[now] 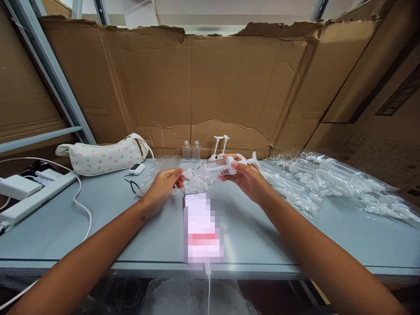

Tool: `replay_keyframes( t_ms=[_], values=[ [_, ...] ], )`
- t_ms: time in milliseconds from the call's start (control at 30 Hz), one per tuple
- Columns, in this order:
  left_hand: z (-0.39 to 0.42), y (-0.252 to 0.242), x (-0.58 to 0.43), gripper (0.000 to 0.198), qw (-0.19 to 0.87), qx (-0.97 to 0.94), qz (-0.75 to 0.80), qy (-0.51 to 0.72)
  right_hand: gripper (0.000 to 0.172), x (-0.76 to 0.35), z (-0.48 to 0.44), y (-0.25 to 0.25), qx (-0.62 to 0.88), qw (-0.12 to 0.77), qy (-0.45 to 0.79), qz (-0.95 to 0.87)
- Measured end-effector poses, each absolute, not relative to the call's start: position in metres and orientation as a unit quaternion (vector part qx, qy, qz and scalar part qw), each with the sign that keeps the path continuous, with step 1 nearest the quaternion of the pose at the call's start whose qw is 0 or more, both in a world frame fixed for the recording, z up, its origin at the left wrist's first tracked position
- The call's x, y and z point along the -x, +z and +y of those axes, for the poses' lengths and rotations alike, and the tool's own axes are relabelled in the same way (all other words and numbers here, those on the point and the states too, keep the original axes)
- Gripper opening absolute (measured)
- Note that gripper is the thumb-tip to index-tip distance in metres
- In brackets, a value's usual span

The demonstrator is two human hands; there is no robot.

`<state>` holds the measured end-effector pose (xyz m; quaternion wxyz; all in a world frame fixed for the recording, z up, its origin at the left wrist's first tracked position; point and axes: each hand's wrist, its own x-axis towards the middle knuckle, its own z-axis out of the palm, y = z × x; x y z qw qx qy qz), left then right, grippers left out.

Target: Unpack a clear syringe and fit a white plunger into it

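My right hand [244, 175] is closed around a clear ribbed plastic cylinder [215, 168], held tilted almost sideways above the table. A white end piece [252, 159] sticks out past my right fingers. My left hand [168, 183] is at the cylinder's other end, its thumb and fingers pinched together; whatever they hold is too small to make out. Below and between the hands lies a pile of small white plastic pieces [195, 186]. Behind them stand two clear little bottles [191, 151] and two white pieces with thin stems [219, 148].
A phone [201, 227] with a cable lies in front. Clear bags of white parts [315, 179] cover the right side. At left are a floral pouch [106, 155], a small white device [137, 169] and a power strip [39, 199]. Cardboard [197, 83] walls the back.
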<state>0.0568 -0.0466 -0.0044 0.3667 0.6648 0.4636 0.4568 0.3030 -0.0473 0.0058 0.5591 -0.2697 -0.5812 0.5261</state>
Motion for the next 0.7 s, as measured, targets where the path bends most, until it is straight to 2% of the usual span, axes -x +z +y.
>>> replay_keyframes(
  t_ms=[100, 167, 233, 367, 533, 700],
  values=[
    [-0.046, -0.005, -0.052, 0.04, 0.226, -0.719, 0.512, 0.412, 0.025, -0.306, -0.046, 0.008, 0.278, 0.581, 0.513, -0.567],
    [-0.045, -0.007, -0.049, 0.033, 0.092, -0.761, 0.534, 0.358, 0.025, -0.307, -0.045, 0.009, 0.284, 0.593, 0.511, -0.553],
    [-0.043, -0.01, -0.048, 0.023, 0.007, -0.779, 0.542, 0.316, 0.025, -0.308, -0.044, 0.01, 0.29, 0.598, 0.514, -0.542],
    [-0.035, -0.014, -0.05, 0.018, -0.026, -0.794, 0.543, 0.273, 0.026, -0.306, -0.044, 0.009, 0.294, 0.596, 0.519, -0.537],
    [-0.029, -0.014, -0.058, 0.027, -0.04, -0.81, 0.533, 0.242, 0.028, -0.304, -0.046, 0.008, 0.291, 0.595, 0.522, -0.537],
    [-0.028, -0.016, -0.06, 0.035, -0.008, -0.812, 0.528, 0.249, 0.029, -0.305, -0.046, 0.009, 0.299, 0.599, 0.519, -0.531]
  ],
)
